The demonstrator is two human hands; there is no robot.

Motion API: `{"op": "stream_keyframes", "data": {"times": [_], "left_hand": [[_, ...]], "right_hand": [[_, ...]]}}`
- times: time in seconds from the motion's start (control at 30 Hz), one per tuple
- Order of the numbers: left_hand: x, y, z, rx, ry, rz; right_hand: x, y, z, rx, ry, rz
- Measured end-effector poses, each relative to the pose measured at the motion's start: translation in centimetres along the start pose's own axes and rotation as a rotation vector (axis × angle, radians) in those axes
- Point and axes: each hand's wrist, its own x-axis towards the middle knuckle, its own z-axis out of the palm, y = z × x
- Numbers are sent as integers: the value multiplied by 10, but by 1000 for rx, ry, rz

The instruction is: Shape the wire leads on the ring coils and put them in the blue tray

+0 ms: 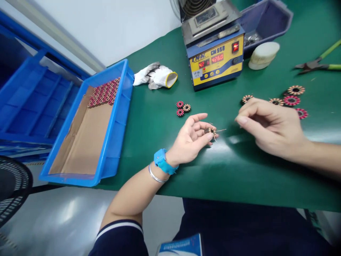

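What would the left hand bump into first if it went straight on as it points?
Most likely the right hand, across a small gap from the left hand and its wire-wound ring. Their heights are unclear, so it might miss.

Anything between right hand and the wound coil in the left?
Nothing visible blocks the gap from the right hand to the wound coil in the left hand. A thin wire end pokes into it from the coil. The loose cores lie off that line.

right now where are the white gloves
In the head view, the white gloves lie on the green table, left of the solder pot, just right of the blue bin.
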Motion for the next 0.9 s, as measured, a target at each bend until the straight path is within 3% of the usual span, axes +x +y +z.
{"op": "stream_keyframes", "data": {"times": [0.07, 0.2, 0.27, 0.43, 0.53, 0.67, 0.73, 0.83, 0.9], "left_hand": [[0, -1, -2, 8, 10, 24], [0, -5, -1, 31, -7, 124], [-1, -8, 1, 98, 24, 172], [-3, -13, 2, 259, 134, 240], [-4, -12, 3, 240, 101, 251], [-5, -12, 5, 241, 76, 281], [-4, -12, 4, 261, 108, 299], [-2, -14, 2, 301, 196, 339], [-1, -14, 2, 333, 238, 367]], "right_hand": [[0, 1, 1, -6, -34, 43], [-1, -1, 6, -17, -256, 72], [-1, -4, 6, 8, -296, 86], [-1, -5, 0, 89, -42, 96], [-4, 3, 2, -2, -102, 72], [-3, 6, 5, -136, -244, -128], [-1, 2, 2, -161, -214, -161], [1, -5, -4, -136, -67, -79], [1, -8, -3, -94, -82, -20]]}}
